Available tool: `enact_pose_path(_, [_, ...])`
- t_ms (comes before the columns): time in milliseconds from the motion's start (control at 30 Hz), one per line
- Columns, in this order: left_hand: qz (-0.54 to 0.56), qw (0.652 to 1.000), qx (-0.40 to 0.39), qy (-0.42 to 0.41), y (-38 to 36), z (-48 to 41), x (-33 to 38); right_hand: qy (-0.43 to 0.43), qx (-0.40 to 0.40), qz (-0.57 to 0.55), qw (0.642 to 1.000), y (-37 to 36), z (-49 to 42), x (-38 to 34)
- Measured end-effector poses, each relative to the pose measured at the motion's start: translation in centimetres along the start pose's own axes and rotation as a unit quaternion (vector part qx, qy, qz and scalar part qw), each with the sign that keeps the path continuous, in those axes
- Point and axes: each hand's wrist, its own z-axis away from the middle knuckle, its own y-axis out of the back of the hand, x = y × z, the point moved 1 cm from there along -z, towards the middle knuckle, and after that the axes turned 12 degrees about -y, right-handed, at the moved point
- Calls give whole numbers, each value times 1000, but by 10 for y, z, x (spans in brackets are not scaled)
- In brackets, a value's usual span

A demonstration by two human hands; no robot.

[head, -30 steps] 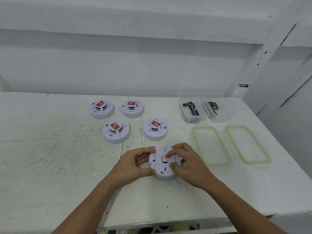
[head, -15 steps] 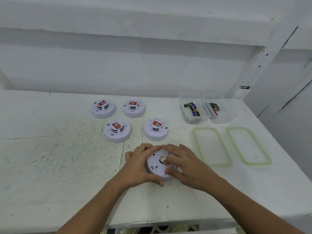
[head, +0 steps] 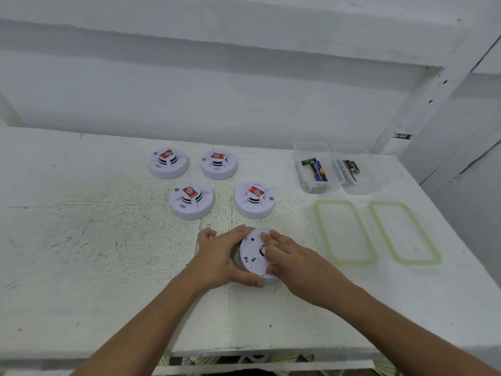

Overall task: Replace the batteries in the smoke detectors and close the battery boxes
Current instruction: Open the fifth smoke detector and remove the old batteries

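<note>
The left hand (head: 219,256) grips the flipped smoke detector (head: 253,263) on the bench (head: 108,267) to keep it still, while the right hand (head: 292,261) presses flat on its back (maybe to twist it open).

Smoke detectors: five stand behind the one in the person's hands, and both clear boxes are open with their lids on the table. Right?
Not quite. The head view shows four smoke detectors, not five, behind the held detector. Both clear boxes are open, with their lids on the table.
</note>
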Motion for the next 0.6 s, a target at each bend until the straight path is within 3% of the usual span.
enact_pose_path(400, [3, 1000, -27, 11, 1, -2, -2, 8, -91, -36, 995, 17, -9, 9])
enact_pose_path(600, [0, 1000, 1, -12, -4, -1, -7, 72, -38, -50, 995, 15, -14, 15])
